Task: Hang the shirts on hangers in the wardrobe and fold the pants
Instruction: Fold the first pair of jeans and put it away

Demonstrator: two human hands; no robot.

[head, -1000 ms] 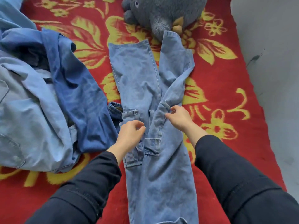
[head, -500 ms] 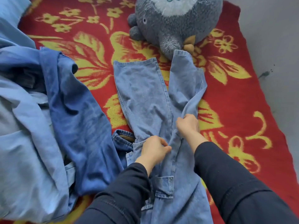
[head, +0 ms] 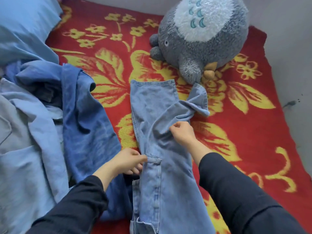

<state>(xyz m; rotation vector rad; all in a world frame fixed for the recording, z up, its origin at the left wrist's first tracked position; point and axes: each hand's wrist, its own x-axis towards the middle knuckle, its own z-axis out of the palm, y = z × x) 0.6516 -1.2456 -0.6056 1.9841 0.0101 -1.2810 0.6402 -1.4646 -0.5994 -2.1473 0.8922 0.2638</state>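
Observation:
Light blue jeans (head: 152,105) lie lengthwise on the red and yellow blanket (head: 253,132), legs pointing away from me. The left leg lies flat; the right leg is bunched and twisted, its hem (head: 200,102) crumpled near the plush toy. My left hand (head: 128,162) grips the jeans' left edge at the waistband area, fingers curled round the fabric. My right hand (head: 182,132) pinches a fold of the right leg near the crotch.
A heap of blue shirts (head: 42,132) fills the left side, a darker blue one (head: 87,125) on top beside the jeans. A grey plush toy (head: 199,41) sits at the far end of the blanket. A grey wall (head: 295,65) runs along the right.
My right hand has pulled the right leg inward over the left, crumpling its hem. My left hand moved to the jeans' left edge. The camera tilted up, showing more of the plush.

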